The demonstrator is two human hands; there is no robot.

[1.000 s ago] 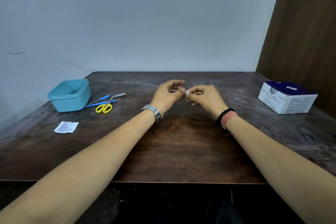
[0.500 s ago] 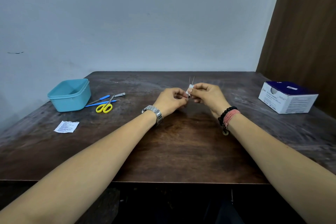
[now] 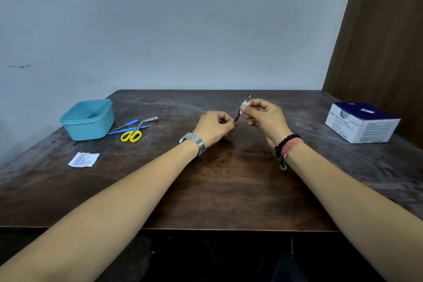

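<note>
Over the middle of the dark wooden table (image 3: pixel 229 190), my left hand (image 3: pixel 212 129) pinches the lower end of thin metal tweezers (image 3: pixel 238 115), which slant up to the right. My right hand (image 3: pixel 266 119) pinches a small white pad (image 3: pixel 244 106) round the upper part of the tweezers. The tweezers' top end sticks out above the pad. Both hands hover just above the tabletop, a little apart from each other.
A light blue plastic tub (image 3: pixel 88 119) stands at the back left. Beside it lie yellow-handled scissors (image 3: pixel 132 134), two blue-handled tools (image 3: pixel 128 124) and a nail clipper (image 3: pixel 152 119). A torn white wrapper (image 3: pixel 83 159) lies left. A swab box (image 3: pixel 361 125) sits right.
The hands, pressed together a second ago, have drawn apart. The right hand with the white pad slid up along the tweezers, which now tilt to the right and show more length.
</note>
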